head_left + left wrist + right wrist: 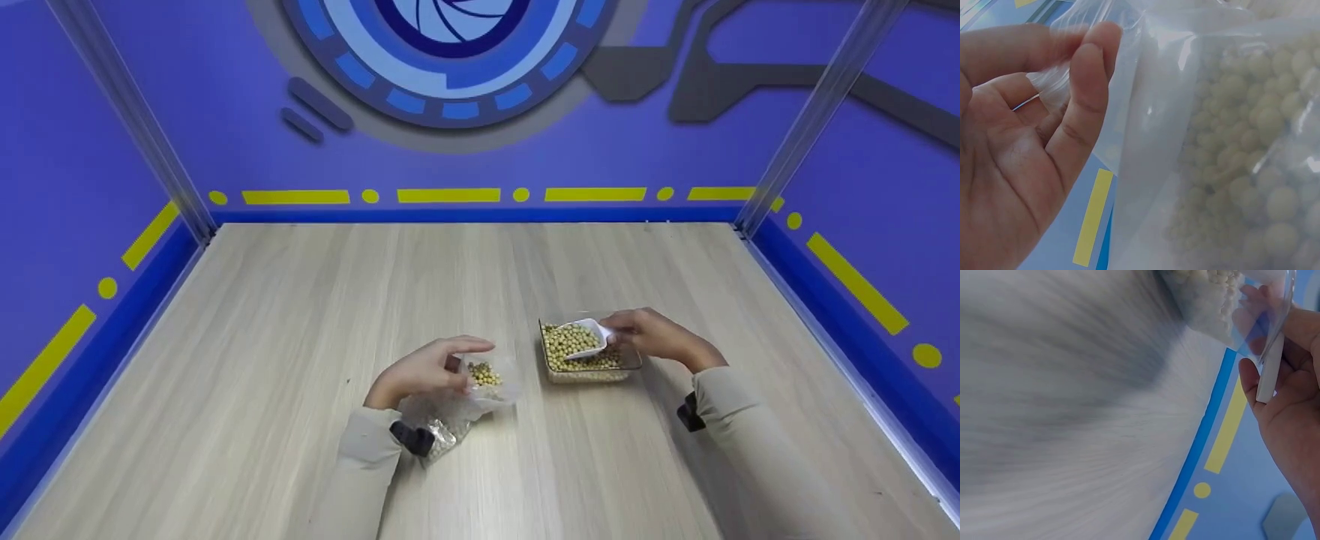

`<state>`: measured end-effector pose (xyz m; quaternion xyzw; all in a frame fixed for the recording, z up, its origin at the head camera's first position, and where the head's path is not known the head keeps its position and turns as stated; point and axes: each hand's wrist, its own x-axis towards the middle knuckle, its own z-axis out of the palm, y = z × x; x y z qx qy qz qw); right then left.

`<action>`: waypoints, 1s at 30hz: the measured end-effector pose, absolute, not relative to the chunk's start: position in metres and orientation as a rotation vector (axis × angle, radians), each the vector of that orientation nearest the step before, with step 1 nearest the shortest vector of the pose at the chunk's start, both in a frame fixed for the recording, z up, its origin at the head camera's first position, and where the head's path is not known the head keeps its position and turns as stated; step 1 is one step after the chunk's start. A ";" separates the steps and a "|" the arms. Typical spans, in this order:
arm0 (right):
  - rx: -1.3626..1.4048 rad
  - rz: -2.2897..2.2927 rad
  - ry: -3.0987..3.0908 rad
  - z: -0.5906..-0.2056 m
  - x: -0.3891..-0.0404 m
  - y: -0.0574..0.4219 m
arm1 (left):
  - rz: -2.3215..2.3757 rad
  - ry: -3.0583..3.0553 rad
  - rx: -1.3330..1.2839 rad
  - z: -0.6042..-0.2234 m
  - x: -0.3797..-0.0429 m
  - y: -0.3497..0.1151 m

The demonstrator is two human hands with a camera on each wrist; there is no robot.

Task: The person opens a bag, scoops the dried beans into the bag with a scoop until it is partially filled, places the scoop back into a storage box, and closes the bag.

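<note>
My left hand pinches the opening edge of a clear plastic bag. Pale yellow soybeans lie inside the bag, and its lower part rests on the table below the hand. To the right stands a clear rectangular container filled with the same kind of beans. In my right hand is the handle of a white scoop; its blade lies among the beans in the container, with beans on it. The right wrist view shows the white scoop handle between fingers and palm, beside the container's see-through wall.
The light wood-grain table carries the bag on the left and the container on the right. Blue panels with yellow markings enclose it at the back and both sides, with metal posts at the rear corners.
</note>
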<state>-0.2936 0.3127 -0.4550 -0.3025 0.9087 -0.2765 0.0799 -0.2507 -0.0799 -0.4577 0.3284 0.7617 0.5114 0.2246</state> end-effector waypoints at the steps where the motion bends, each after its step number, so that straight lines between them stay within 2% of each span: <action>1: -0.909 -0.830 2.718 -0.455 -0.294 0.313 | 1.412 2.100 0.909 -0.458 -0.251 -0.080; 30: -0.877 -0.918 2.700 -0.459 -0.294 0.320 | 1.419 2.093 0.921 -0.456 -0.250 -0.079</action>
